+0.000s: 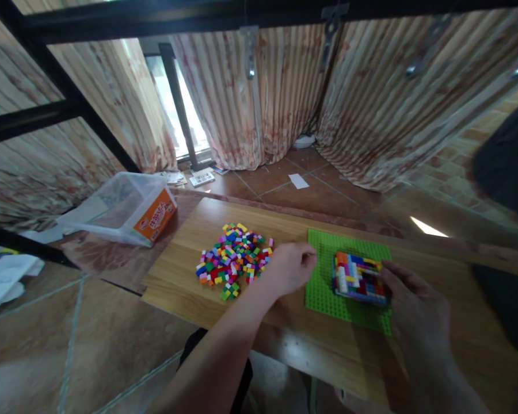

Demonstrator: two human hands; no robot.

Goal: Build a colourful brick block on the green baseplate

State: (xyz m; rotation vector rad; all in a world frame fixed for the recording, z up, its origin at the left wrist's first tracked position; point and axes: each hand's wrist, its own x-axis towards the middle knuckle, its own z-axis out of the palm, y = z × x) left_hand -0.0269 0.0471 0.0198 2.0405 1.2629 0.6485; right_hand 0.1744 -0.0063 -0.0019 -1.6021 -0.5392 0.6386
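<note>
A build of multicoloured toy bricks (354,280) with low walls and gaps in its top sits on a green studded baseplate (323,293). My right hand (418,307) is at its right side, the fingertips against the edge, seemingly gripping it. My left hand (290,268) hovers between the baseplate and a heap of loose small bricks (237,256), its fingers curled together near the plate's left edge. Whatever is between those fingers is hidden. A small cluster of green and yellow bricks (230,291) lies at the near edge of the heap.
Everything stands on a low wooden table (181,276). Left of it is a clear plastic bin (107,201) with an orange label. A dark object (503,307) lies at the table's right. Black metal bars (198,20) cross the top, before striped curtains (276,98).
</note>
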